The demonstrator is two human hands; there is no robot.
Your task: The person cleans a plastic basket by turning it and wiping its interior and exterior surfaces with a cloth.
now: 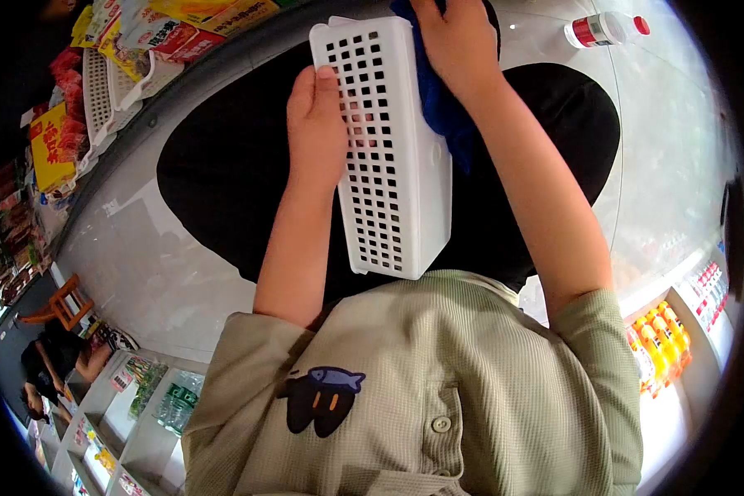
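A white plastic basket (422, 190) with rows of square holes is held tilted on its side above my lap. My left hand (318, 124) is closed around its left wall, thumb outside and fingers showing through the holes. A dark blue cloth (445, 107) lies against the basket's right side. My right hand (463, 45) grips this cloth at the far end of the basket; its fingertips are partly cut off by the top edge of the view.
A bottle with a red cap (595, 31) lies on the pale tiled floor (174, 273) at upper right. Packaged snacks (54, 149) and white baskets (99, 91) line the left. Shelves with orange drinks (661, 343) stand at right. A person (54, 355) sits at lower left.
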